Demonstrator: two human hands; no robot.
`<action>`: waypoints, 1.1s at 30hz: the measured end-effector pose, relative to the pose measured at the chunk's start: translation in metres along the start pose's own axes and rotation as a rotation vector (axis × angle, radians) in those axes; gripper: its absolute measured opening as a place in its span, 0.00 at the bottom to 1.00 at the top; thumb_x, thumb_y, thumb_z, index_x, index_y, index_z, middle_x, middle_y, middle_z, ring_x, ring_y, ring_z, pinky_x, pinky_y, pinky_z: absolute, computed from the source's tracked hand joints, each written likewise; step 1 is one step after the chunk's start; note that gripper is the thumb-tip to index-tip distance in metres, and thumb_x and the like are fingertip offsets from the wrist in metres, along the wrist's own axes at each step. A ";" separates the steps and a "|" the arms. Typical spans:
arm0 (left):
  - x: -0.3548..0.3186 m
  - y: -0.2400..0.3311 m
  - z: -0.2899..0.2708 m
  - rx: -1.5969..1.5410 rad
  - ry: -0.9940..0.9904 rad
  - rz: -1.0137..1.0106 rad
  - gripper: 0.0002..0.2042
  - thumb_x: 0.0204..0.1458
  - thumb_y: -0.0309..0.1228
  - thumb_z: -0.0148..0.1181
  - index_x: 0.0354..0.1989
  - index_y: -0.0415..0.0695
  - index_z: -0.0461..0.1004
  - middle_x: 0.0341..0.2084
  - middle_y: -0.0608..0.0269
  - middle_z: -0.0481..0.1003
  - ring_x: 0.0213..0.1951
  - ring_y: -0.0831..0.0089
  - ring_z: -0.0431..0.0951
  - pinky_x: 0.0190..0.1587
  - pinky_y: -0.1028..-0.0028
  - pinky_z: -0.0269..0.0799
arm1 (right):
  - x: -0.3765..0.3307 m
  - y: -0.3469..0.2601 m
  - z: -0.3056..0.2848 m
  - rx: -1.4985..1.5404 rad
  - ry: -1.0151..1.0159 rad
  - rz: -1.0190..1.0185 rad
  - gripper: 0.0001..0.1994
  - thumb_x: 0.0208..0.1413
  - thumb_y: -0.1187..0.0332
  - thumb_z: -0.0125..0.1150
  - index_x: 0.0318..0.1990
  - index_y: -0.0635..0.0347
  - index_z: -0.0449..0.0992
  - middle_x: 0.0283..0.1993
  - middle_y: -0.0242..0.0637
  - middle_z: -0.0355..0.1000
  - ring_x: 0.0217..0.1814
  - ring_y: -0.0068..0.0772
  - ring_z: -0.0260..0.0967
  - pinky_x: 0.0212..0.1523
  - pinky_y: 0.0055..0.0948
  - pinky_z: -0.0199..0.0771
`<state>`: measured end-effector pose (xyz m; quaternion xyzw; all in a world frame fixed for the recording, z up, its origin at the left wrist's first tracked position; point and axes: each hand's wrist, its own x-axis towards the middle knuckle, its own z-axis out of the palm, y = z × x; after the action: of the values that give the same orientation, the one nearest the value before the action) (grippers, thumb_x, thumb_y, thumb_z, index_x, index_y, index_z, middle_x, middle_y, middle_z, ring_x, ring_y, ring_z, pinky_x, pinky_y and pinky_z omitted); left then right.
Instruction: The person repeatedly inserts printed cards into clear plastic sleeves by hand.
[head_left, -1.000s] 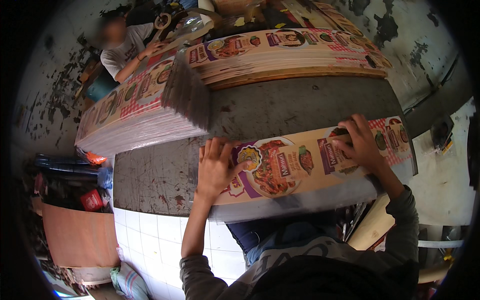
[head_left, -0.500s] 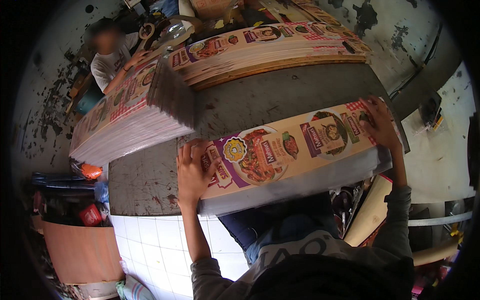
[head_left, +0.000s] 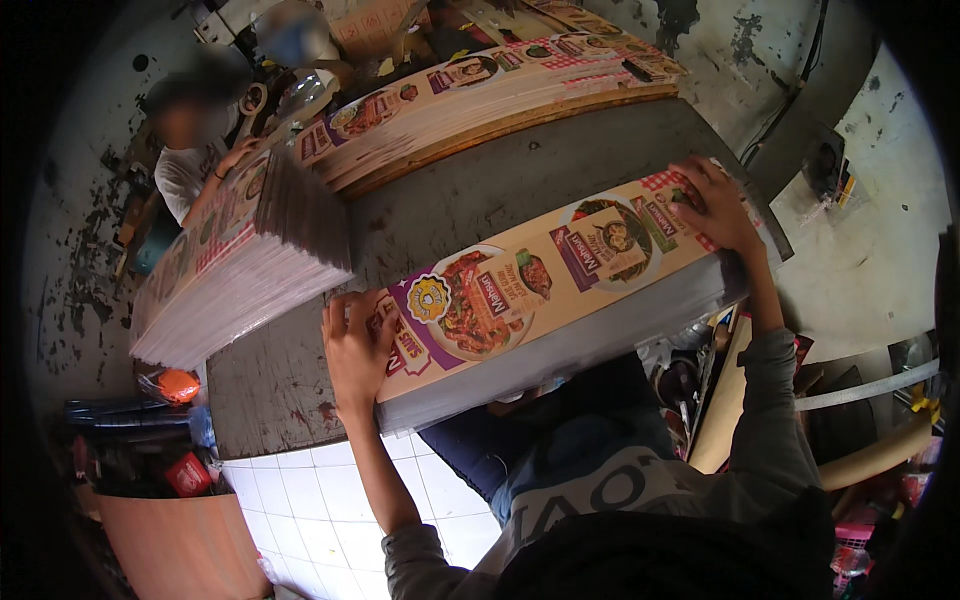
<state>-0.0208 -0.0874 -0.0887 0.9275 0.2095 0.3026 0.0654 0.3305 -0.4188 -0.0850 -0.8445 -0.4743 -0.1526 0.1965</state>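
In front of me, a stack of long printed sheets (head_left: 540, 262) lies along the near edge of the dark table. Its top is beige with food pictures, a purple end and a red-checked end. My left hand (head_left: 357, 350) grips the purple left end, fingers at the far corner and thumb on top. At the checked right end, my right hand (head_left: 718, 208) is bent over the top with its fingers slightly spread. The undersides of both grips are hidden.
A taller stack of similar sheets (head_left: 235, 265) stands at the left of the dark table (head_left: 440, 205). Another long stack (head_left: 480, 95) runs along the back. A co-worker (head_left: 190, 160) is behind the left stack. An orange bundle (head_left: 178, 386) sits beyond the table's left edge.
The whole view has shifted, with things appearing further left. More of the near stack's front side shows. Both hands stay at its ends. A second blurred person appears at the back.
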 end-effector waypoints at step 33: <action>0.000 0.000 -0.005 0.000 -0.097 -0.030 0.24 0.36 0.40 0.67 0.43 0.45 0.71 0.40 0.58 0.66 0.43 0.59 0.66 0.45 0.62 0.60 | 0.004 0.014 -0.008 0.073 -0.132 0.060 0.24 0.50 0.60 0.55 0.53 0.62 0.62 0.46 0.47 0.62 0.47 0.45 0.64 0.47 0.35 0.63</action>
<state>-0.0241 -0.0876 -0.0845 0.9378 0.2202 0.2562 0.0799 0.3440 -0.4268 -0.0787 -0.8588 -0.4661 -0.0731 0.1998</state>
